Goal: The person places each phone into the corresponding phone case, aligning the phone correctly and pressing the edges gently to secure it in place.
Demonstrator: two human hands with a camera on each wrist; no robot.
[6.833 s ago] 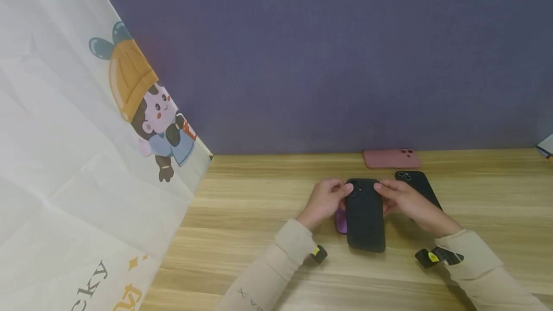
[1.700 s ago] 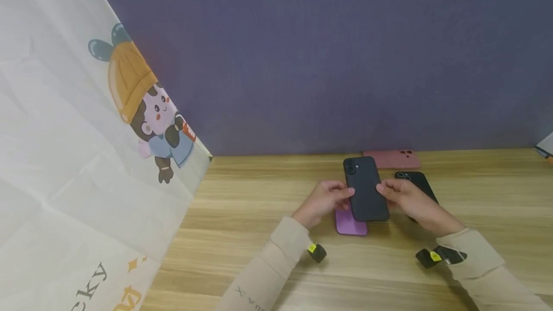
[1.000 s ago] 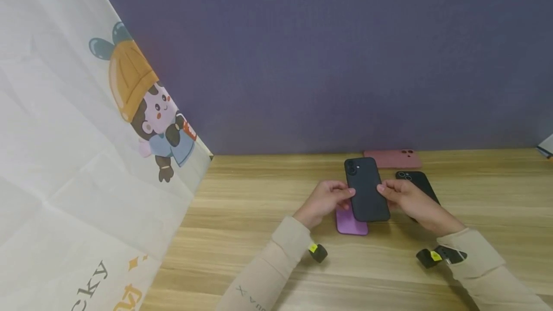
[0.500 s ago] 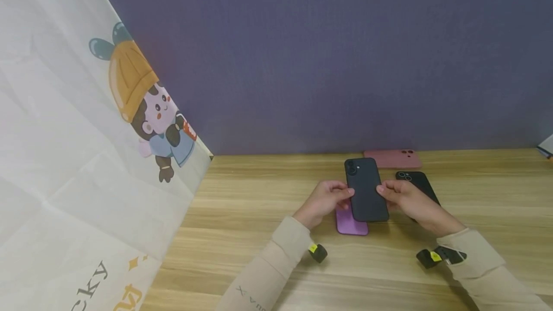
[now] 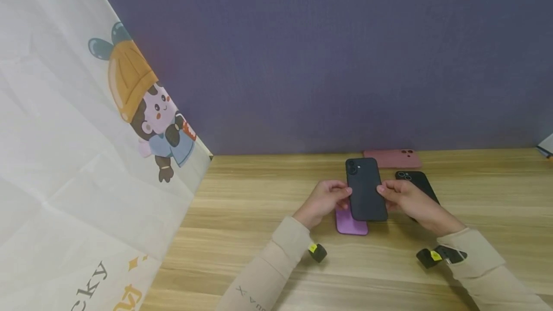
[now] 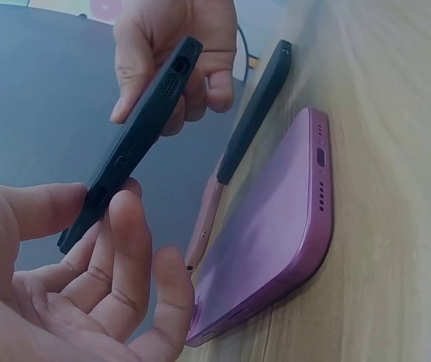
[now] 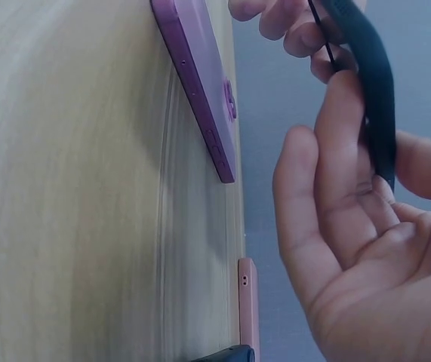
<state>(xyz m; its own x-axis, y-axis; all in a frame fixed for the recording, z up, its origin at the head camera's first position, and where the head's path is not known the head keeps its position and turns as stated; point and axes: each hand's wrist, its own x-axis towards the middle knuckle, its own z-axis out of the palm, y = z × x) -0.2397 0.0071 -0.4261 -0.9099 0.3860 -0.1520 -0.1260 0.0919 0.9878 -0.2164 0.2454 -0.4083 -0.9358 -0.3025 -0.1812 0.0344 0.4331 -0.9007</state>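
Note:
Both hands pinch a black phone [image 5: 367, 191] by its long sides, thumbs on the back face, its camera corner at the upper left. My left hand [image 5: 324, 200] grips the left edge; my right hand [image 5: 408, 201] grips the right edge. In the left wrist view the black phone [image 6: 128, 147] is seen edge-on, off the table, between the left hand [image 6: 87, 279] and the right hand [image 6: 173, 45]. The right wrist view shows the right hand [image 7: 381, 234] with fingers behind the black phone [image 7: 374, 83]. A purple phone [image 5: 352, 223] lies below, partly covered in the head view.
A pink phone [image 5: 390, 159] lies at the wooden table's [image 5: 259, 196] back edge. Another black phone [image 5: 421, 184] lies partly behind the right hand. A dark blue panel [image 5: 324, 61] stands behind, and a white sheet with a cartoon figure [image 5: 65, 109] is at the left.
Since the earliest frame, the held phone has moved up and tilted, uncovering more of the purple phone, and the hands have come to grip its middle. Over the last second it has shifted only slightly.

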